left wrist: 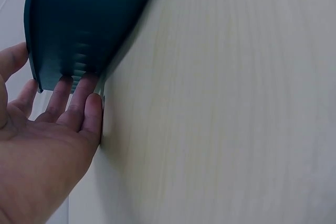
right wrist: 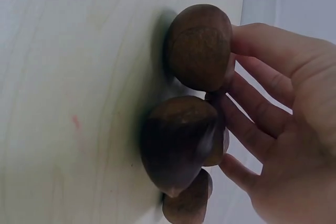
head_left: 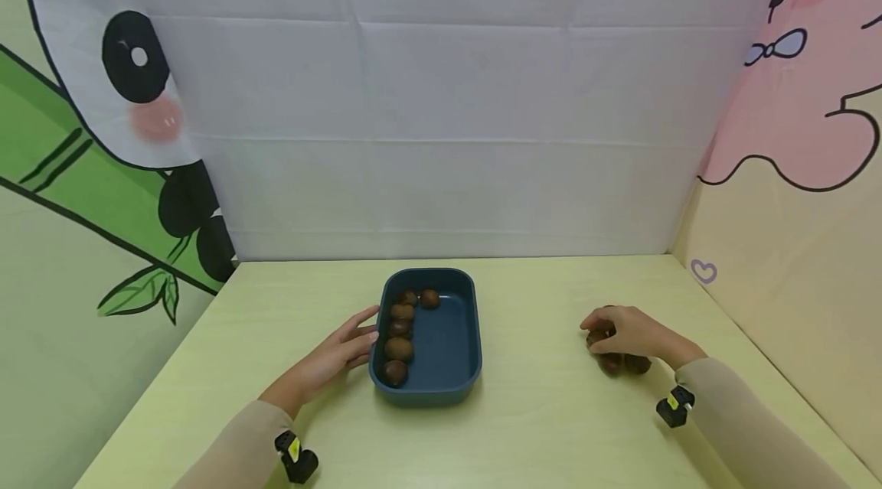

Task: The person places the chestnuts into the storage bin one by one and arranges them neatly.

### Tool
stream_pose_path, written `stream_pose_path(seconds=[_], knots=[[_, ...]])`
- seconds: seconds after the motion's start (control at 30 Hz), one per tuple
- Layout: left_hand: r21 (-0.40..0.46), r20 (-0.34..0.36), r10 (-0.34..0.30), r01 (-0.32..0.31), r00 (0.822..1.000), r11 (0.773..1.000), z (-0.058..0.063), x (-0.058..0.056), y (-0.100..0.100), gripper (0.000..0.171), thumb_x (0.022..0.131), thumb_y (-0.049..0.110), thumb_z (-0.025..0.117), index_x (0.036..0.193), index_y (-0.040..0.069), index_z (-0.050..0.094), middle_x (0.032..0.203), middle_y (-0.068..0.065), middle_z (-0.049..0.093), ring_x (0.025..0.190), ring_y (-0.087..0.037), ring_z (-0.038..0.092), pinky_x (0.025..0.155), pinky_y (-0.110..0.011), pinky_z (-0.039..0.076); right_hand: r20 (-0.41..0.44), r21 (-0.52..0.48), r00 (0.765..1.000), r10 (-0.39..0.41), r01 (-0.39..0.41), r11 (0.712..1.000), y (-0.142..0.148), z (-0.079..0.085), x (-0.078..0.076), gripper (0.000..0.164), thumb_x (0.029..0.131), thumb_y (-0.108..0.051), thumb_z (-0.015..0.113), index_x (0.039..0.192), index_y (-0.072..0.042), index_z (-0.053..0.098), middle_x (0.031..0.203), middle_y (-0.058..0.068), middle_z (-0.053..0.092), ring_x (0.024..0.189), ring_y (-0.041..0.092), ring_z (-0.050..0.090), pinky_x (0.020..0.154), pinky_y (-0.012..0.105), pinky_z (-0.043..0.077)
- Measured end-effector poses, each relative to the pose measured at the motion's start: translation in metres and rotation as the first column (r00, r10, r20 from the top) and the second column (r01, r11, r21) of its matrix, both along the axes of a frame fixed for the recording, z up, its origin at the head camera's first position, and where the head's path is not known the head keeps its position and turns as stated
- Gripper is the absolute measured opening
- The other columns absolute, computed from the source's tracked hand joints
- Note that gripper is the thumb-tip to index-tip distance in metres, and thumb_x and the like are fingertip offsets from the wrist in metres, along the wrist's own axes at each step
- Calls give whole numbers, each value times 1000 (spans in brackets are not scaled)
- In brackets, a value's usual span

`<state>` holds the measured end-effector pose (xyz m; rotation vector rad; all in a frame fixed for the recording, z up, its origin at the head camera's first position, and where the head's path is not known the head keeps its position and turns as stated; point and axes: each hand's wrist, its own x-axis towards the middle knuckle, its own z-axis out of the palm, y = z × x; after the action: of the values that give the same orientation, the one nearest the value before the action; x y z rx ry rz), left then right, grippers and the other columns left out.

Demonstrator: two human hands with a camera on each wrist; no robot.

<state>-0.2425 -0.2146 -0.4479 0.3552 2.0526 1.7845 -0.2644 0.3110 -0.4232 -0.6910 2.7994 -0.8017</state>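
A dark blue rectangular tray (head_left: 444, 397) stands on the table, with several brown chestnuts (head_left: 399, 349) lined up along its left wall and at its far end. Against the tray's left side rest the fairly straight fingers of my left hand (head_left: 338, 355); the left wrist view shows the fingertips touching its outer wall. On the right, my right hand (head_left: 637, 332) is over a small cluster of chestnuts. Its thumb and fingers pinch one chestnut (right wrist: 198, 48), which appears low by the tabletop. Other chestnuts (right wrist: 178, 142) lie close beside it, partly hidden by the hand in the head view.
The pale wooden table (head_left: 530, 428) reaches back to a white cloth (head_left: 455, 91). Painted walls border it at left and right. Tabletop lies between the tray and the chestnut cluster.
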Motion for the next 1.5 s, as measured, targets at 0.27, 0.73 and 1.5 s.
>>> stream_pose_path(seconds=[0.27, 0.73, 1.5], knots=[[18, -6, -21, 21, 1000, 1000, -1, 0, 1, 69, 107, 31, 52, 163, 19, 12, 161, -25, 21, 142, -37, 35, 116, -48, 30, 1, 18, 1000, 12, -12, 1000, 0, -1, 0, 29, 87, -17, 78, 114, -10, 72, 105, -3, 68, 97, 18, 59, 91, 47, 48], [19, -11, -14, 14, 1000, 1000, -2, 0, 0, 69, 107, 31, 52, 162, 19, 13, 161, -25, 21, 142, -37, 35, 116, -47, 30, 1, 61, 1000, 16, -16, 998, -3, 1, -1, 34, 83, -14, 81, 115, -10, 72, 108, -1, 67, 97, 19, 58, 88, 46, 49], [3, -6, 0, 0, 1000, 1000, -4, -3, -1, 70, 106, 32, 52, 162, 20, 13, 160, -24, 23, 141, -34, 38, 114, -42, 35, -16, -27, 985, 173, -174, 984, -73, 54, -28, 25, 90, -15, 74, 114, -12, 73, 97, -8, 72, 93, 13, 67, 86, 38, 54]])
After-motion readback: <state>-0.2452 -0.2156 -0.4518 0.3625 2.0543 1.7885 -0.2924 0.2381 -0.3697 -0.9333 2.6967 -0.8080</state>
